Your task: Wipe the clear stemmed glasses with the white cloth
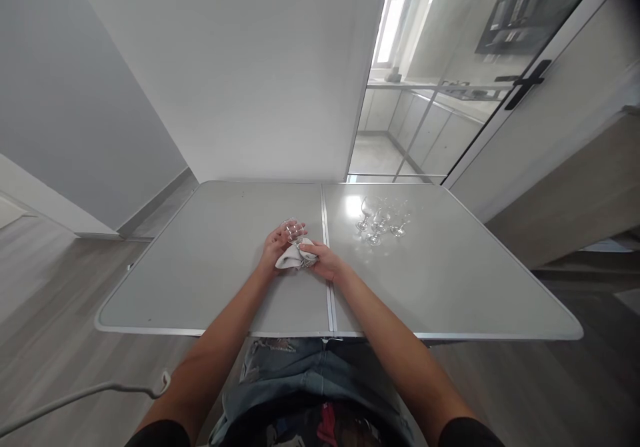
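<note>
A clear stemmed glass (pixel 294 229) is held above the table, its bowl tilted up and away from me. My left hand (pixel 274 248) is closed round the bowl's left side. A white cloth (pixel 290 257) is bunched about the lower part of the glass, covering much of the stem and foot. My right hand (pixel 325 260) pinches the cloth from the right, thumb on top. Several more clear stemmed glasses (pixel 375 237) stand grouped on the right half of the table, apart from both hands.
The grey folding table (pixel 430 287) has a metal-edged seam (pixel 325 220) down its middle. A white wall (pixel 250 100) rises behind it. At the back right is a glass-paned door with a black handle (pixel 527 86). A white cable (pixel 100 387) hangs at the lower left.
</note>
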{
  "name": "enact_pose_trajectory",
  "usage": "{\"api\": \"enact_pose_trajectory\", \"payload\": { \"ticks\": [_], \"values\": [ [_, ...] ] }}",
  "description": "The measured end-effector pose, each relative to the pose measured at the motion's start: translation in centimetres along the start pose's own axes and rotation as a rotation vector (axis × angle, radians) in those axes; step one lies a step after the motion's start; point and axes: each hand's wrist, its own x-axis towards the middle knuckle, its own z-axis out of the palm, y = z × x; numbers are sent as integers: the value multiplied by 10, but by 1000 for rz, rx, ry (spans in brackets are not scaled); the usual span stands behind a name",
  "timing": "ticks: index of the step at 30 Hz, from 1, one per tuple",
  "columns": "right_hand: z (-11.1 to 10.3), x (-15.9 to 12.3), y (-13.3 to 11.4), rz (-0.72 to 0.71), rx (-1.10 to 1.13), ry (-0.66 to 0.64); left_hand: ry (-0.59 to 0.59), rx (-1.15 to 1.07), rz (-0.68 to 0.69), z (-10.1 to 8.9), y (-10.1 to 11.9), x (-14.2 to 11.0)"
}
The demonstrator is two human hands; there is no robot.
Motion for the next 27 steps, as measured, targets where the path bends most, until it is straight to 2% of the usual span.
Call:
{"api": "enact_pose_trajectory", "payload": {
  "ticks": [3,6,8,11,13,15,19,21,23,24,25,27],
  "values": [
    [1,1,1,-18,-5,-47,22,9,-3,0,0,-1],
    [0,2,2,-85,-147,-22,34,13,18,0,-1,0],
    [-1,3,4,-180,-402,74,39,36,57,0,-3,2],
    [0,3,8,-338,-904,292,62,87,145,-1,-7,5],
    [2,4,10,-367,-1061,386,83,104,184,-2,-9,6],
    [2,5,10,-326,-969,355,87,95,179,-3,-9,5],
    [-2,3,2,-57,-310,62,11,10,87,-3,-5,0],
    [-7,0,-2,56,-89,-23,-40,-25,50,-2,-2,-3],
    [-9,-2,-3,69,-72,-49,-66,-31,23,-2,-1,-3],
    [-9,-3,-2,32,-138,-40,-62,-23,20,-3,-1,-3],
    [-9,-3,-1,-30,-256,-4,-47,-7,28,-3,-2,-1],
    [-5,0,4,-201,-597,156,18,48,90,-6,-5,2]
  ]
}}
